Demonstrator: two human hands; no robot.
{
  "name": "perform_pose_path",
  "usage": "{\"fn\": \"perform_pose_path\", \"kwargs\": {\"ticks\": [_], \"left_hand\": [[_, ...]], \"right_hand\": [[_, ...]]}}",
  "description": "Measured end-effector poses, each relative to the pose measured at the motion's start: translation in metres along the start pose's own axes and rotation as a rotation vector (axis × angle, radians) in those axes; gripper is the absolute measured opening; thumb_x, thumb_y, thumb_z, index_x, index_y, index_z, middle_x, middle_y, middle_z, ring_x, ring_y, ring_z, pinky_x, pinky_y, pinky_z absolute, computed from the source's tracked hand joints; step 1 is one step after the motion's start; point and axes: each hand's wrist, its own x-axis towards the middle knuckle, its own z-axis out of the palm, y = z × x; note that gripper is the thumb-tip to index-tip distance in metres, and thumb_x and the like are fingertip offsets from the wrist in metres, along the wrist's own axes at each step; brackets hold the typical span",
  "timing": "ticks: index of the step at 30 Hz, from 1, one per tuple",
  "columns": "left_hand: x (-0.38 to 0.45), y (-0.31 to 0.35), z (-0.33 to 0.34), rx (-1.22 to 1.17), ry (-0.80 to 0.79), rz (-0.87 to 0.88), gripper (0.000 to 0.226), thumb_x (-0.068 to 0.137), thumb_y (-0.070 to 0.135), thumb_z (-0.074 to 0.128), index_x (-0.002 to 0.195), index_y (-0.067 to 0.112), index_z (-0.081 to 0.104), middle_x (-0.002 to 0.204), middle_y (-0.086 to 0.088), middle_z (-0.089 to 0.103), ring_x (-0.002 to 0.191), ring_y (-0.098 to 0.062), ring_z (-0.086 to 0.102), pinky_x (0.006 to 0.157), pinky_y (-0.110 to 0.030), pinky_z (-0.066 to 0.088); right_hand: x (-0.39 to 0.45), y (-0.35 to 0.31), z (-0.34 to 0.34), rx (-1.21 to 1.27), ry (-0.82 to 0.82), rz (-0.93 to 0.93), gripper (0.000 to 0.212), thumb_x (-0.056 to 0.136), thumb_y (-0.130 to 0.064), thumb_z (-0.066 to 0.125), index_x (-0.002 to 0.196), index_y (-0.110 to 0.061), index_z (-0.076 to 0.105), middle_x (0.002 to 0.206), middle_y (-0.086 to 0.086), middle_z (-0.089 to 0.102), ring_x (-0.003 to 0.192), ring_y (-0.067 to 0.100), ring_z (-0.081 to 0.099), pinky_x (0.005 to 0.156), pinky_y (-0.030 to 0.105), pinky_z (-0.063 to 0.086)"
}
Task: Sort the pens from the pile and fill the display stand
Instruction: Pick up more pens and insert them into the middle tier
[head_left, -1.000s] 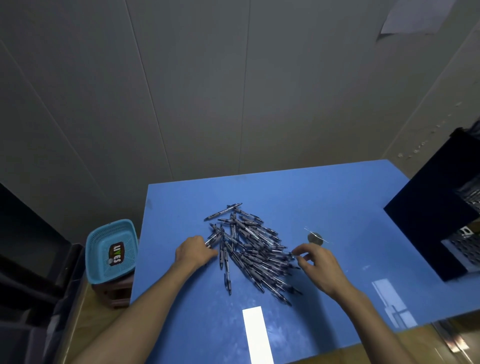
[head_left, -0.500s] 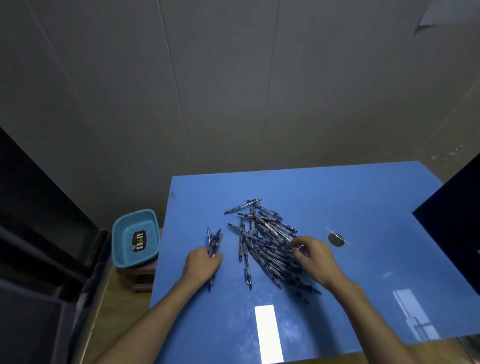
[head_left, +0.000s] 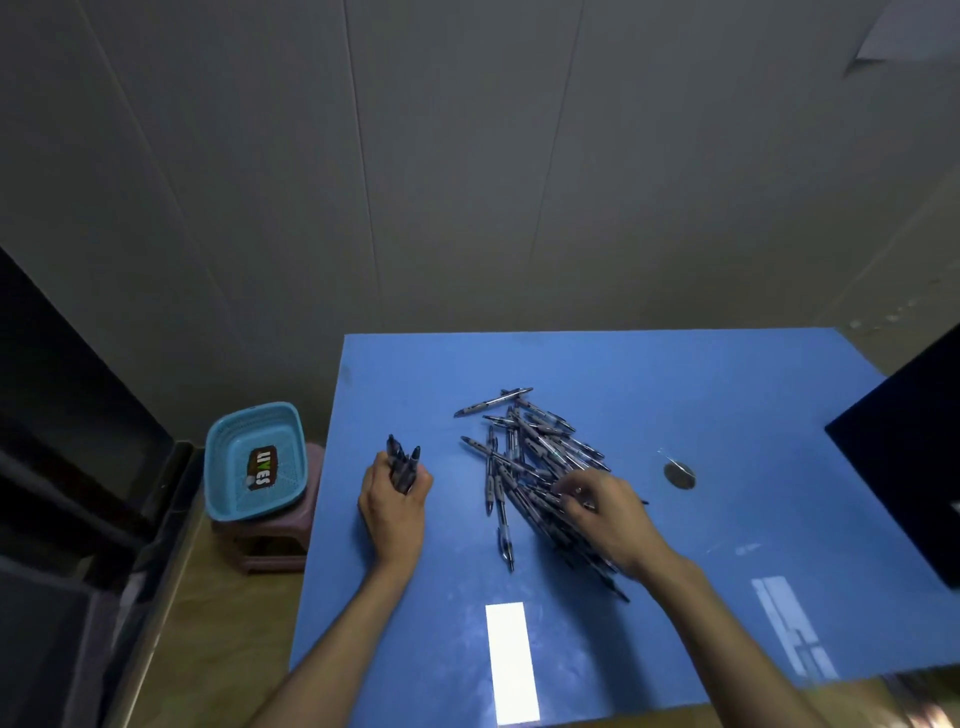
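The left hand (head_left: 396, 499), left of centre in the frame, is curled round a small bundle (head_left: 404, 462) of pens, tips sticking up past the fingers toward the top of the frame. I'd say that bundle is the weak spot: the pens look smooth and round, and if the grip loosens while more are added, 1 could slide out and roll toward the left edge of the table (head_left: 727, 395), which is near the hand.

The right hand (head_left: 608, 512) lies on the lower right part of the pile (head_left: 530, 467), fingers bent and digging among the pens; whether it has hold of 1 I cannot tell. The pens lie crossed over one another, so pulling 1 free could drag its neighbours and scatter the heap toward the bottom of the frame.

Counts: 2 hands, 1 pile in the middle of the table, 1 bundle holding about 4 pens. The pile has too many tangled pens to count, some dozens at a guess. 1 blue basket (head_left: 253, 460) sits on a stool at the left, off the table. 1 dark box (head_left: 914, 457) at the right edge may be the stand; too little shows to be sure.
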Motion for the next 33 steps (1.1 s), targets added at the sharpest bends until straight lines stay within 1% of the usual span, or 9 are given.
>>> {"fn": "perform_pose_path", "kwargs": {"ticks": [5, 10, 13, 16, 19, 22, 26, 29, 33], "left_hand": [[-0.006, -0.020, -0.006, 0.129, -0.002, 0.017, 0.027, 0.075, 0.010, 0.081, 0.082, 0.010, 0.056, 0.072, -0.013, 0.061, 0.071, -0.037, 0.057, 0.067, -0.044, 0.046], [0.008, 0.001, -0.011, -0.058, 0.167, -0.135, 0.011, 0.087, 0.009, 0.073, 0.097, 0.004, 0.070, 0.082, -0.018, 0.072, 0.075, -0.035, 0.064, 0.067, -0.033, 0.041], [0.013, 0.009, -0.008, -0.148, 0.161, -0.100, 0.013, 0.091, 0.019, 0.072, 0.091, 0.006, 0.068, 0.079, -0.014, 0.069, 0.071, -0.025, 0.057, 0.068, -0.030, 0.039], [0.016, -0.002, -0.002, -0.163, 0.141, -0.016, 0.020, 0.085, 0.029, 0.067, 0.079, 0.012, 0.057, 0.074, -0.014, 0.061, 0.067, -0.029, 0.055, 0.064, -0.035, 0.042], [0.012, -0.018, 0.002, -0.113, 0.059, -0.020, 0.023, 0.082, 0.003, 0.073, 0.077, 0.009, 0.052, 0.074, -0.015, 0.056, 0.067, -0.032, 0.052, 0.062, -0.035, 0.040], [0.001, -0.025, -0.004, -0.071, 0.005, -0.027, 0.024, 0.082, -0.004, 0.074, 0.080, 0.008, 0.053, 0.072, -0.007, 0.059, 0.069, -0.030, 0.055, 0.060, -0.031, 0.035], [0.008, -0.011, -0.008, -0.096, -0.022, -0.119, 0.011, 0.088, 0.002, 0.068, 0.095, 0.008, 0.063, 0.073, -0.010, 0.063, 0.067, -0.029, 0.057, 0.062, -0.033, 0.041], [0.014, 0.013, -0.004, -0.119, -0.130, -0.128, 0.010, 0.093, 0.015, 0.067, 0.087, 0.017, 0.060, 0.065, -0.005, 0.061, 0.056, -0.027, 0.061, 0.055, -0.041, 0.054], [0.012, 0.057, 0.011, -0.197, -0.376, -0.140, 0.023, 0.092, 0.024, 0.073, 0.084, 0.017, 0.053, 0.064, -0.005, 0.055, 0.041, -0.013, 0.048, 0.042, -0.029, 0.043]], "right_hand": [[-0.007, 0.006, -0.002, 0.028, 0.036, 0.020, 0.020, 0.088, -0.014, 0.061, 0.100, -0.025, 0.074, 0.101, -0.010, 0.073, 0.094, 0.011, 0.067, 0.089, 0.036, 0.054], [-0.010, 0.007, -0.003, 0.032, 0.055, 0.049, 0.019, 0.089, -0.017, 0.061, 0.099, -0.027, 0.073, 0.105, -0.013, 0.072, 0.096, 0.009, 0.066, 0.088, 0.036, 0.055], [-0.012, 0.006, -0.003, 0.025, 0.069, 0.057, 0.019, 0.089, -0.017, 0.062, 0.099, -0.028, 0.074, 0.103, -0.014, 0.072, 0.093, 0.008, 0.066, 0.086, 0.034, 0.054], [-0.016, 0.008, -0.002, 0.014, 0.075, 0.081, 0.019, 0.088, -0.015, 0.063, 0.097, -0.027, 0.074, 0.098, -0.013, 0.071, 0.089, 0.010, 0.065, 0.083, 0.030, 0.052], [-0.021, 0.012, -0.002, 0.024, 0.077, 0.107, 0.021, 0.086, -0.014, 0.063, 0.094, -0.030, 0.073, 0.094, -0.018, 0.070, 0.087, 0.008, 0.066, 0.082, 0.030, 0.052], [-0.023, 0.012, -0.005, 0.015, 0.084, 0.118, 0.021, 0.086, -0.014, 0.062, 0.093, -0.030, 0.074, 0.093, -0.018, 0.071, 0.087, 0.009, 0.067, 0.082, 0.030, 0.052], [-0.026, 0.004, -0.013, 0.029, 0.109, 0.127, 0.020, 0.087, -0.014, 0.062, 0.094, -0.028, 0.074, 0.095, -0.014, 0.072, 0.086, 0.010, 0.067, 0.081, 0.031, 0.052], [-0.030, 0.001, -0.025, 0.062, 0.149, 0.138, 0.022, 0.089, -0.012, 0.061, 0.094, -0.030, 0.073, 0.096, -0.016, 0.070, 0.084, 0.004, 0.066, 0.080, 0.029, 0.052], [-0.040, 0.002, -0.047, 0.082, 0.218, 0.159, 0.022, 0.091, -0.014, 0.061, 0.094, -0.034, 0.071, 0.098, -0.018, 0.068, 0.086, 0.000, 0.064, 0.080, 0.027, 0.051]]}}
